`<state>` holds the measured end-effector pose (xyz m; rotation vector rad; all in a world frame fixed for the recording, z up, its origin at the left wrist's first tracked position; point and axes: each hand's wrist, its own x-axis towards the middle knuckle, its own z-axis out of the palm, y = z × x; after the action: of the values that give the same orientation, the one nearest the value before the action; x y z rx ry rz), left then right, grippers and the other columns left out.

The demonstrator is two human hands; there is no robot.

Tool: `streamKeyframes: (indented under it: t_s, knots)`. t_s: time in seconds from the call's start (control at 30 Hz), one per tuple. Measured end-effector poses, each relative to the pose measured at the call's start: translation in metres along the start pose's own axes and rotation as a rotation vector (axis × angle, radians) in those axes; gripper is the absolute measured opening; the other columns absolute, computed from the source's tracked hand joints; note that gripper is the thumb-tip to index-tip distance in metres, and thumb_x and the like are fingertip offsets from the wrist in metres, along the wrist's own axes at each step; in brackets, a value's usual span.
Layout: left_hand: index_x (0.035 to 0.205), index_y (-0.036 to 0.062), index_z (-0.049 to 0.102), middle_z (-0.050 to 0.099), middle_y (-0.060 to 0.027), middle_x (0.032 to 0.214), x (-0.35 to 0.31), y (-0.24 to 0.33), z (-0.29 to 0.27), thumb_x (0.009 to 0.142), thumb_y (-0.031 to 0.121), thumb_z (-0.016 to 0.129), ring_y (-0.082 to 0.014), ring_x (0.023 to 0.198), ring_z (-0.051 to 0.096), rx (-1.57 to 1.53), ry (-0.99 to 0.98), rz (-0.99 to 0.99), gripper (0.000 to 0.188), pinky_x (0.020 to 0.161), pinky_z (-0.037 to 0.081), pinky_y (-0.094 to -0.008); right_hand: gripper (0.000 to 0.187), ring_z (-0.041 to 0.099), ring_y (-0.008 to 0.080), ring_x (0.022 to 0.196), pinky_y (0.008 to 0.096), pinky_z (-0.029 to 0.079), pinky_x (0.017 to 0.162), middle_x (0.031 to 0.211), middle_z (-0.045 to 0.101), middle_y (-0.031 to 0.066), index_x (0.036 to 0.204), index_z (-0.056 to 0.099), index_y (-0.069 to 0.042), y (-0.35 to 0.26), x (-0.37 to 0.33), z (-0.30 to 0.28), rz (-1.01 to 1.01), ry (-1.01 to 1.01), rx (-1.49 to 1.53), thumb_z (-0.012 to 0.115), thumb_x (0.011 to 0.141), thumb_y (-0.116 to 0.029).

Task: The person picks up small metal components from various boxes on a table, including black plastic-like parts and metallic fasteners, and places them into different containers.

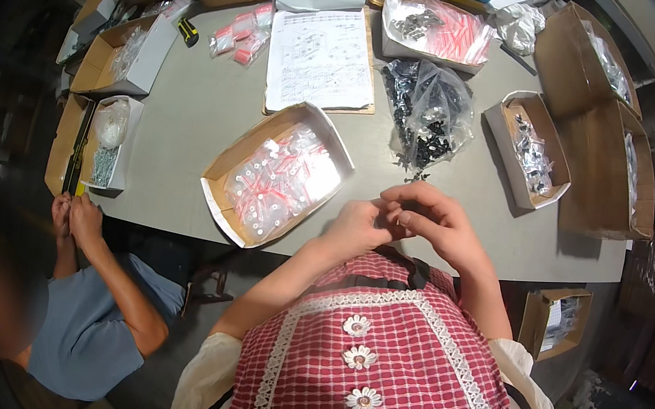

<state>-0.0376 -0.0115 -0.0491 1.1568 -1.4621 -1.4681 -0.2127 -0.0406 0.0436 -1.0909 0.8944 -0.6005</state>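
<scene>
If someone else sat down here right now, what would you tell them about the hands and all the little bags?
Left hand and right hand: fingertips pinched together at the table edge on something too small to make out.
Nearest things: an open box of small red-striped bags left of the hands; a clear bag of black parts just beyond them.
A paper sheet on a clipboard lies behind the box.
Done: many small bags already lie in the box.
Left: black parts remain in the clear bag.
A second person works at the left.

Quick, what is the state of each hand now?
Left hand: fingers curled, pinching something too small to identify.
Right hand: fingers curled, touching the left; contents cannot be told.
</scene>
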Motion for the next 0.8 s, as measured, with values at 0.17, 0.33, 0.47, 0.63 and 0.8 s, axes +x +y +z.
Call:
streamKeyframes:
  t_s: [0.17,0.33,0.47,0.63,0.8]
  knots:
    - [0.11,0.0,0.066,0.065,-0.0031,0.099,0.002,-0.001,-0.001,0.081,0.006,0.074,-0.0109,0.092,0.06,-0.269,-0.074,-0.189,0.031,0.082,0.05,-0.0273,0.061,0.059,0.0219,0.113,0.0327,0.045,0.099,0.119,0.064,0.0144,0.129,0.055,0.005,-0.011,-0.001,0.01,-0.01,-0.114,0.163,0.051,0.068,0.01]
    - [0.113,-0.0001,0.065,0.067,-0.0063,0.105,-0.001,0.012,-0.003,0.081,0.006,0.074,-0.0155,0.096,0.063,-0.296,-0.083,-0.213,0.034,0.086,0.051,-0.0302,0.065,0.057,0.0246,0.12,0.036,0.042,0.105,0.124,0.063,0.017,0.132,0.052,0.005,-0.015,-0.006,0.016,-0.066,-0.14,0.22,0.051,0.068,0.006]
    - [0.102,0.0005,0.068,0.067,-0.0018,0.082,-0.003,0.014,0.002,0.082,0.014,0.077,-0.0099,0.074,0.061,-0.406,-0.05,-0.087,0.026,0.066,0.047,-0.0246,0.063,0.057,0.026,0.12,0.0366,0.041,0.106,0.124,0.063,0.0177,0.13,0.053,0.006,-0.01,-0.006,0.016,-0.094,-0.173,0.354,0.052,0.067,0.004]
    - [0.096,0.001,0.068,0.066,0.0003,0.079,0.0,0.006,-0.008,0.077,0.02,0.084,-0.0079,0.073,0.058,-0.294,-0.22,0.011,0.032,0.066,0.047,-0.0246,0.045,0.051,0.0322,0.127,0.0435,0.038,0.108,0.128,0.06,0.0168,0.113,0.065,0.0,0.003,-0.003,0.004,-0.376,-0.094,-0.034,0.056,0.069,0.0]
    - [0.092,-0.0011,0.067,0.066,-0.0026,0.078,-0.004,0.006,-0.009,0.077,0.032,0.085,-0.007,0.073,0.057,-0.408,-0.247,0.017,0.041,0.065,0.046,-0.025,0.018,0.042,0.0399,0.133,0.0498,0.035,0.108,0.131,0.057,0.0144,0.092,0.069,-0.004,0.004,0.004,0.003,-0.621,-0.086,-0.873,0.064,0.076,-0.011]
